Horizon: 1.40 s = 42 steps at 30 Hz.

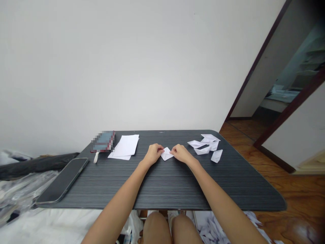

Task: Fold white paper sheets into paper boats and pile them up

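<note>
A small folded piece of white paper (pixel 166 154), roughly diamond-shaped with creases showing, lies between my hands at the middle of the dark table. My left hand (pixel 153 153) pinches its left corner between thumb and fingers. On the opposite corner, my right hand (pixel 180 153) is closed in a similar pinch. To the right of that hand lie several folded white paper pieces (pixel 202 150), some long and pointed like boats. Flat sheets of white paper (pixel 126 145) are stacked loosely to the left of my left hand.
A phone (pixel 63 179) rests at the table's (pixel 162 189) left edge. Behind it is a partly pixelated hand fan (pixel 103 142) with a white handle. The white wall (pixel 162 67) borders the far edge. More folded papers (pixel 212 230) lie below on the right, by my legs.
</note>
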Available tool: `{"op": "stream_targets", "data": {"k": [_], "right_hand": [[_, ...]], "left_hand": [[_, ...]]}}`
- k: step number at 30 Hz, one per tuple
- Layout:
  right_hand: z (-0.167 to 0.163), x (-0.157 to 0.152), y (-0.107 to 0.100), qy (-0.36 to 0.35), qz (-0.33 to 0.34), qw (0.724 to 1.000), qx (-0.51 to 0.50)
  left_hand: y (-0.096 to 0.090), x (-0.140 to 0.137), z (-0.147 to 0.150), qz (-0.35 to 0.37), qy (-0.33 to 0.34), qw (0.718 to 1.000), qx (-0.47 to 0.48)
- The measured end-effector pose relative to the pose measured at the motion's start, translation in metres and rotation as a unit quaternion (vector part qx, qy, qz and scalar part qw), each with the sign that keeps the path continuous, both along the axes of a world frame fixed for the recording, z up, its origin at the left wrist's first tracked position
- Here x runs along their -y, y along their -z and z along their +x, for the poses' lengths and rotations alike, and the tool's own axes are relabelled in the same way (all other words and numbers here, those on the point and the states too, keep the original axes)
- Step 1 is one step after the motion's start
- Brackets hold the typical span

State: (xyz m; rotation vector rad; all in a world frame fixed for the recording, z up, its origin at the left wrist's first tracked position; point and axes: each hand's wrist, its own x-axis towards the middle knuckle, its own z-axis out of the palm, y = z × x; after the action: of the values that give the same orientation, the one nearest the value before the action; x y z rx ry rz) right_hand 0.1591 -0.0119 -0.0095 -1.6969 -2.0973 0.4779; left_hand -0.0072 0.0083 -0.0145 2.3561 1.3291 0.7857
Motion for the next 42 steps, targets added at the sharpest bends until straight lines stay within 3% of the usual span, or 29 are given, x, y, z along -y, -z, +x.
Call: {"op": "stream_targets", "data": {"k": [10, 18, 20, 24, 30, 35, 39, 42], "right_hand": [[-0.008, -0.006, -0.013, 0.032, -0.072, 0.992, 0.097], [-0.011, 0.012, -0.003, 0.032, 0.03, 0.987, 0.156], [-0.01, 0.014, 0.0, 0.04, 0.036, 0.988, 0.145], [-0.008, 0.014, 0.008, 0.053, 0.061, 0.992, 0.094], [-0.006, 0.009, 0.017, 0.053, 0.075, 0.995, 0.024], [-0.004, 0.005, 0.012, 0.062, 0.038, 0.997, -0.027], [-0.001, 0.009, 0.0, 0.021, 0.113, 0.991, -0.068], [0.003, 0.012, -0.007, 0.008, 0.212, 0.974, -0.082]], "left_hand": [[0.001, 0.006, 0.009, 0.044, -0.114, 0.979, -0.161], [0.002, 0.004, 0.0, 0.036, -0.144, 0.98, -0.134], [0.003, 0.003, -0.002, 0.043, -0.132, 0.984, -0.109], [0.005, 0.003, 0.001, 0.054, -0.044, 0.993, -0.097], [0.004, 0.003, 0.01, -0.016, -0.079, 0.991, -0.103], [-0.002, 0.005, 0.006, -0.045, -0.027, 0.999, -0.003], [-0.009, 0.01, 0.004, 0.021, -0.006, 0.996, 0.089], [-0.012, 0.012, 0.002, 0.111, 0.012, 0.991, 0.076]]}}
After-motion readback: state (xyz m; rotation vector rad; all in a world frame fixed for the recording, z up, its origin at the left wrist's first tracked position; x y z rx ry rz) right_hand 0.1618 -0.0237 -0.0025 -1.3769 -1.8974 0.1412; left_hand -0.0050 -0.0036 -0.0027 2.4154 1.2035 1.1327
